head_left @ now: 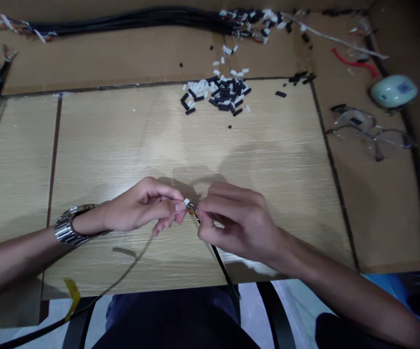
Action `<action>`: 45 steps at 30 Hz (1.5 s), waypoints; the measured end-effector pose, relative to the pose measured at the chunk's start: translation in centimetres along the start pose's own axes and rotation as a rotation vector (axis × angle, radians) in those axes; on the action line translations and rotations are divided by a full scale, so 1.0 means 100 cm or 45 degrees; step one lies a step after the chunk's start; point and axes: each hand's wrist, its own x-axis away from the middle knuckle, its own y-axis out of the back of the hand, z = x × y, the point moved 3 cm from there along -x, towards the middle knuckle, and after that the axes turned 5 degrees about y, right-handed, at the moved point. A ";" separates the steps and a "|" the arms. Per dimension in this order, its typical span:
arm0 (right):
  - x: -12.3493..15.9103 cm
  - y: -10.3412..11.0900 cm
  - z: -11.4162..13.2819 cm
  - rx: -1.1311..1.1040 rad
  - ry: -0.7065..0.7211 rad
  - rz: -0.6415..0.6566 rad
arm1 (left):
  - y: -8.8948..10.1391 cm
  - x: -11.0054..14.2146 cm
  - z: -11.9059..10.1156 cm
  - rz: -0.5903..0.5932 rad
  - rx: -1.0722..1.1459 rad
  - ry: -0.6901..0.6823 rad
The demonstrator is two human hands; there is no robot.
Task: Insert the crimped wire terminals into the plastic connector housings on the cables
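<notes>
Nearest us, beyond the table's front edge, a slim black round cable (221,265) slants up and leftward, passing below the right hand (239,220) to the work. Its long axis runs from lower right to upper left, so its body lies nearer the right hand while its end points at the left hand (146,206).

At that end, thin multicoloured wires (191,209) bridge the narrow gap between the two sets of fingertips. The left thumb and forefinger pinch a small white rectangular piece (187,201) at the wires' left end, the other fingers curling loosely below. The right thumb and fingertips are drawn together on the wires from the other side; the view is too soft for us to say which strand they grip.

Farther off, straight ahead of both hands and well apart from them, we see a loose pile of short black and white plastic pieces (224,94). Farthest, a thick bundle of black-sheathed cables (133,22) lies crosswise on brown cardboard (122,60).
</notes>
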 end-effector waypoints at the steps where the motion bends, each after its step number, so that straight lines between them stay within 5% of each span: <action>1: 0.001 0.000 0.000 0.055 0.035 -0.028 | 0.000 0.000 -0.001 0.002 -0.002 0.005; 12: 0.005 -0.004 0.004 0.475 0.399 -0.027 | 0.002 -0.003 -0.001 0.097 0.099 0.084; 35: 0.008 -0.007 0.001 0.497 0.325 0.065 | 0.004 -0.003 0.000 0.175 0.131 0.126; 45: 0.008 -0.011 -0.001 0.257 0.288 0.045 | 0.003 -0.003 -0.003 0.194 0.011 0.104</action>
